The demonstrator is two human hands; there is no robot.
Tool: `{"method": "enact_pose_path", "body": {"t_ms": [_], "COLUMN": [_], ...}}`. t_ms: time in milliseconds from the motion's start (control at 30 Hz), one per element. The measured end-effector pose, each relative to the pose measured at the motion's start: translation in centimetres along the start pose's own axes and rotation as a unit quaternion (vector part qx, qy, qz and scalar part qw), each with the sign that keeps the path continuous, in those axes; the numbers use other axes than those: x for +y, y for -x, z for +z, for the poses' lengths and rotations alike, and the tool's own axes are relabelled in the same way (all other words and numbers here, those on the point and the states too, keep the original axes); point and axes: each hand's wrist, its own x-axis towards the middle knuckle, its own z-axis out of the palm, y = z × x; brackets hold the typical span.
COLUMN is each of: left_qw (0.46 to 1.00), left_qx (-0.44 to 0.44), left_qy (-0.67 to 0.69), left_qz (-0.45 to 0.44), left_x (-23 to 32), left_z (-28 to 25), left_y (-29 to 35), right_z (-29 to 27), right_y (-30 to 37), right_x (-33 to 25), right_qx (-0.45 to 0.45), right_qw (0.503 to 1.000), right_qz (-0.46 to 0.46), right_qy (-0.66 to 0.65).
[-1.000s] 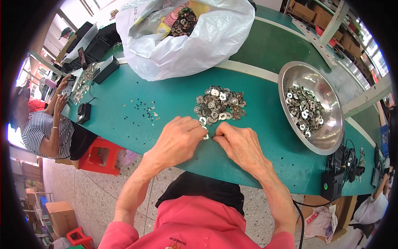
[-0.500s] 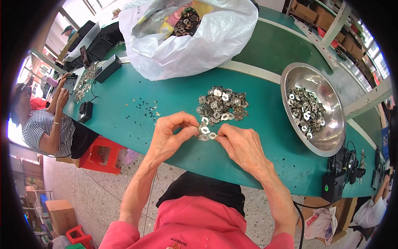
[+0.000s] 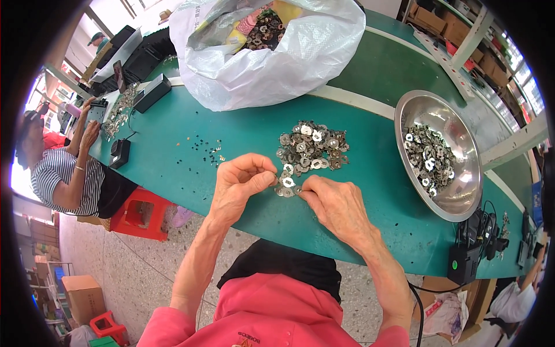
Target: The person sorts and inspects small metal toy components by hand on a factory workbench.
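Pinching with left hand and right hand at discs on near side of pile; cannot tell whether gripping any. Might mix these in by pushing too hard.

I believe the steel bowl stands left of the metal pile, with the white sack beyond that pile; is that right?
Not quite: in the head view, the steel bowl stands right of the metal pile; the white sack is indeed beyond that pile.

White sack cropped at twelve o'clock, pink shirt at six, central metal piece part-hidden by right hand
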Motion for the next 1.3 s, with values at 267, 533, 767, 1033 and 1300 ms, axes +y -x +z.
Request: {"method": "enact_pose_path", "body": {"t_ms": [267,533,767,1033,1300], "left_qw": [0.998,0.919,0.831,0.846,0.795], "left_qx": [-0.036,-0.055,-0.095,-0.036,-0.082], "left_qy": [-0.006,-0.253,-0.389,-0.431,-0.547], "left_qz": [0.047,0.299,0.387,0.313,0.249], "left_x": [0.9,0.9,1.1,1.8,1.2], "left_z": [2.8,7.0,7.5,2.1,0.9], "left_y": [-0.6,-1.8,-2.4,-1.5,0.4], "right_z": [-2.3,-2.2,-2.5,-2.9,0.1], "right_y": [-0.7,-0.5,-0.3,-0.4,-0.3], "right_x": [-0.1,1.4,1.8,1.4,-0.4], "right_qx": [-0.058,-0.065,-0.022,-0.018,0.04], "right_qw": [0.813,0.669,0.563,0.733,0.993], "right_qz": [0.284,0.288,0.318,0.277,0.021], "right_qy": [-0.506,-0.682,-0.762,-0.622,-0.106]}}
